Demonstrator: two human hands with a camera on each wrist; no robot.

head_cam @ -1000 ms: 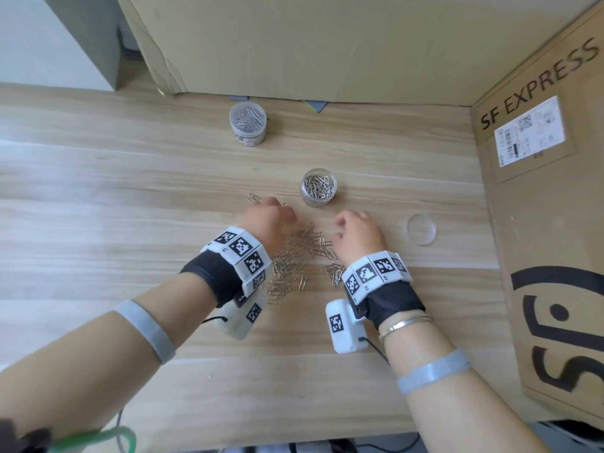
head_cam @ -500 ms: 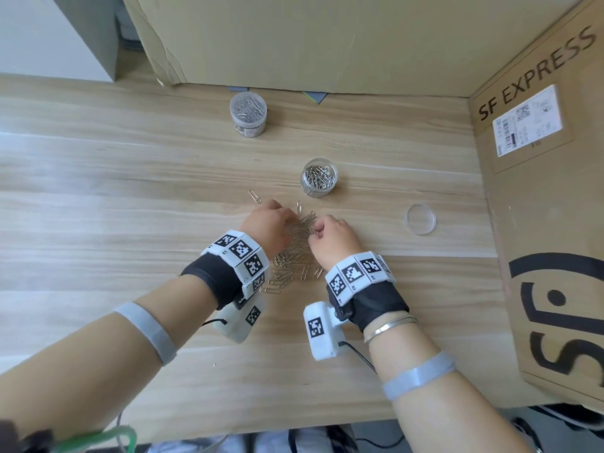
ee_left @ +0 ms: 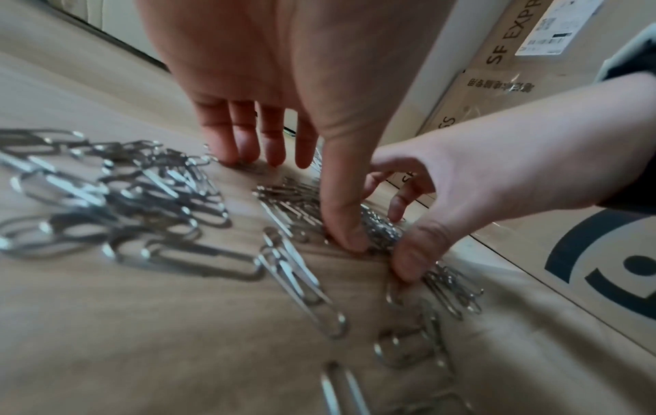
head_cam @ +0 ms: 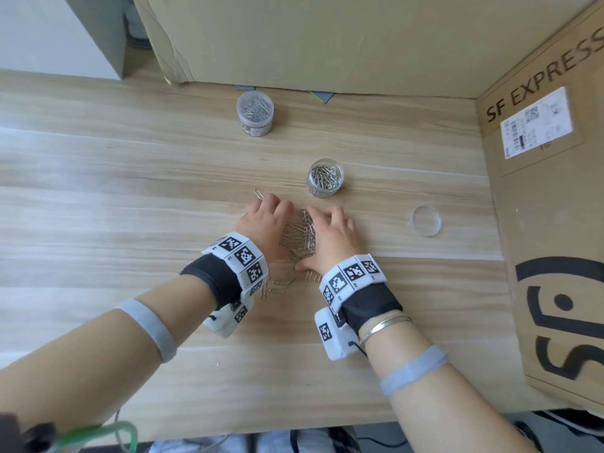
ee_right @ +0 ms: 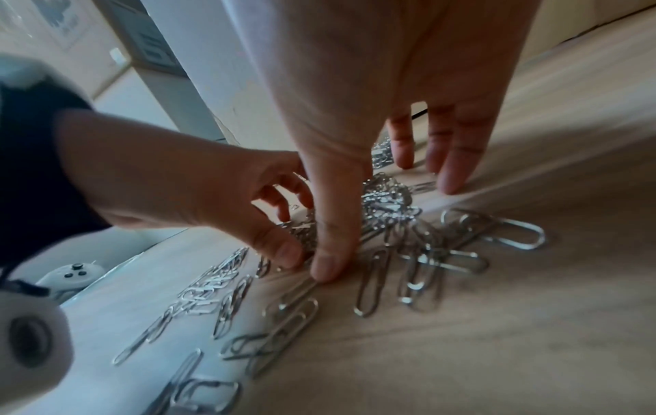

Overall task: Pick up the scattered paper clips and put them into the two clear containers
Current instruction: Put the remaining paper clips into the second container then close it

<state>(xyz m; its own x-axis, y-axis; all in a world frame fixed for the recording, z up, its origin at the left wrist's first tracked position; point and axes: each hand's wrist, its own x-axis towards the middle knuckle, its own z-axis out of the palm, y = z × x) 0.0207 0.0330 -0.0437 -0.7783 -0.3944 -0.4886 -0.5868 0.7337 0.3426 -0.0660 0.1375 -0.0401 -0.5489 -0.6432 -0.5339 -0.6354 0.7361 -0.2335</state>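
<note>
Pale wood-grain worktop (head_cam: 98,197) carries a heap of silver paper clips (head_cam: 299,238), which lies between the two hands near the front middle. Loose clips (head_cam: 281,284) trail from the heap toward the wrists, and a single clip (head_cam: 259,193) lies just past the left fingertips. Left hand (head_cam: 266,220) and right hand (head_cam: 333,237) flank the heap, fingers fairly straight with tips on the wood and thumbs down at its near edge, cupping the clips from both sides rather than pinching any. Just beyond the hands stands an open clear container (head_cam: 325,178) partly filled with clips; its round clear lid (head_cam: 425,220) lies flat to the right. Farther back a second, lidded container (head_cam: 255,113) of clips stands near a cardboard wall (head_cam: 327,44). An SF EXPRESS box (head_cam: 549,191) borders the right side.
</note>
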